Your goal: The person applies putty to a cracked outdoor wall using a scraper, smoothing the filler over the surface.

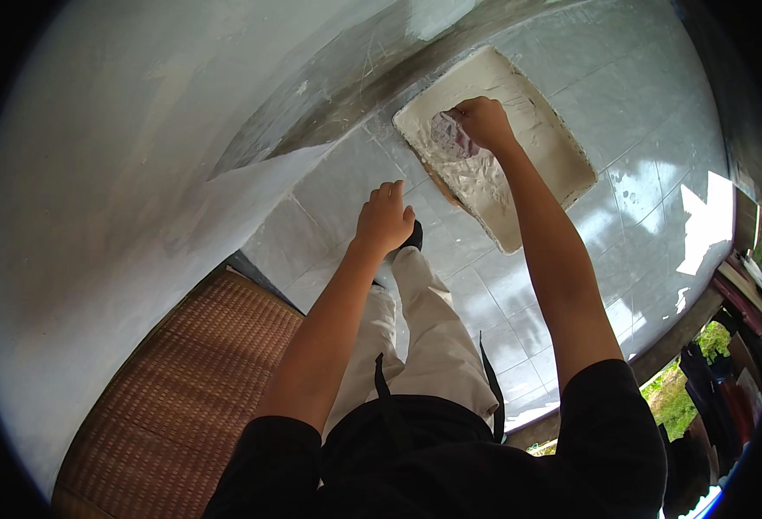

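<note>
My right hand (485, 121) grips a pinkish-purple object (457, 137) smeared with white paste, possibly a cloth or scoop, inside a shallow rectangular tray (571, 177). The tray lies on the tiled floor and holds creamy white paste, rough and lumpy on its left side. My left hand (382, 214) hangs left of the tray, above the floor, with nothing in it and its fingers loosely bent and apart. Below it, my legs and a dark shoe show.
A pale, scuffed wall (138, 173) rises along the left. A brown woven panel or mat (173, 372) lies at lower left. Grey floor tiles (614, 112) surround the tray. At the right edge, dark and red fabrics (736, 406) hang or lie beside an opening showing greenery.
</note>
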Motion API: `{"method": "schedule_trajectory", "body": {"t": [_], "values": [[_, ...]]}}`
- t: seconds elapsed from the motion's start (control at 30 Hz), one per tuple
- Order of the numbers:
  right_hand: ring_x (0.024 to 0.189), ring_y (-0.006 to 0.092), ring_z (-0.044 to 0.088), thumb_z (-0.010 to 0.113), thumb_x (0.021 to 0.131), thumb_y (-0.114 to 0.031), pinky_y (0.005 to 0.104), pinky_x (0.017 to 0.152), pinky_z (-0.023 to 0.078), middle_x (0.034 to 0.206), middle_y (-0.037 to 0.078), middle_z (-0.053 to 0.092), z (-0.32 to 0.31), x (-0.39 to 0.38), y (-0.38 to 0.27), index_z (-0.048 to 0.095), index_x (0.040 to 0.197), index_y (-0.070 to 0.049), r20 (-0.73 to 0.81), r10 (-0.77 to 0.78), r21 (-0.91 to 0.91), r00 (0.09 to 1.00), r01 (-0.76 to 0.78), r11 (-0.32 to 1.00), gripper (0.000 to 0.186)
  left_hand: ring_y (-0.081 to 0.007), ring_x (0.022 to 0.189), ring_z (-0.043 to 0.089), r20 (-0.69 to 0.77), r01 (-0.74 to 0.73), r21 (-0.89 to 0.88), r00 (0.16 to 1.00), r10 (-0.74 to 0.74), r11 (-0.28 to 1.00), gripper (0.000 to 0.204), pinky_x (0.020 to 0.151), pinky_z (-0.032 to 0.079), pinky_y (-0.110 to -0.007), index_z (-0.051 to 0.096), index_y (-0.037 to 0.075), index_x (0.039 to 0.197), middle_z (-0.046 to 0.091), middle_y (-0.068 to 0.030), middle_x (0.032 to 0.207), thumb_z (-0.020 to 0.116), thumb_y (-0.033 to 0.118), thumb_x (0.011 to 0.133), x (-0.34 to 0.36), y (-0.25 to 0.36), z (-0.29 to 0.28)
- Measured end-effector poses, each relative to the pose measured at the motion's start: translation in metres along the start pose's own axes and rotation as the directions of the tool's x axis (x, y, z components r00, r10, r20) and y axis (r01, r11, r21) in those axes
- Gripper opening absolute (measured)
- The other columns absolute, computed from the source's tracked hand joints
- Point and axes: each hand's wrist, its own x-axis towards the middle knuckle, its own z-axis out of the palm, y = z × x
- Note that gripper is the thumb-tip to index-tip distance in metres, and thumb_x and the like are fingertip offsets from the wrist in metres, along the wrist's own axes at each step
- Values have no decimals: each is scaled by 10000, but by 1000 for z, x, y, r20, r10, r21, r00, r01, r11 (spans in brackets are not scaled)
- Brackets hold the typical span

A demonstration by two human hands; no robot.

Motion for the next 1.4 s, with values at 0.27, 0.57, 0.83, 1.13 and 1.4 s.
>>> {"method": "schedule_trajectory", "body": {"t": [0.27, 0.57, 0.83, 1.13, 1.4], "values": [[779, 234, 717, 707, 795, -177, 338, 750, 551, 854, 125, 749, -2, -10, 65, 777, 1000, -80, -171, 177, 359, 969, -106, 927, 237, -352, 1184, 545, -26, -25, 45, 999, 26, 999, 554, 972, 489, -456, 441, -5, 1380, 539, -174, 1293, 595, 216, 895, -7, -5, 4], [794, 143, 636, 654, 903, -60, 298, 739, 507, 937, 21, 701, -16, -53, 48, 707, 1136, -24, 109, 360, 914, 927, -235, 329, 241, -355, 1181, 545, -46, -49, 57, 998, 51, 997, 539, 963, 492, -458, 450, -3, 1367, 539, -169, 1281, 598, 210, 894, -18, -9, 1], [904, 152, 629, 614, 954, -87, 340, 819, 512, 1021, 22, 678, -54, -91, 23, 669, 1151, -80, 72, 167, 997, 983, -76, 17, 205, -376, 1204, 528, -249, -177, -30, 955, 164, 984, 542, 993, 474, -453, 444, 1, 1367, 526, -189, 1307, 625, 157, 880, -18, 23, -53], [931, 164, 635, 589, 925, 31, 342, 847, 559, 1023, 41, 665, -165, -140, -131, 609, 1140, -69, -257, -190, 958, 948, 223, -181, 238, -391, 1181, 534, -657, -521, 33, 632, 412, 853, 501, 1008, 452, -465, 477, 5, 1329, 534, -204, 1299, 608, 18, 846, -62, 107, -205], [884, 193, 683, 584, 902, 92, 343, 821, 622, 1005, 83, 658, -231, -211, -306, 570, 1115, -24, -513, -483, 855, 710, 473, -214, 243, -335, 1126, 575, -827, -522, 467, 26, 561, 713, 455, 963, 475, -419, 566, -14, 1244, 592, -173, 1228, 568, -46, 790, -189, 136, -342]]}}
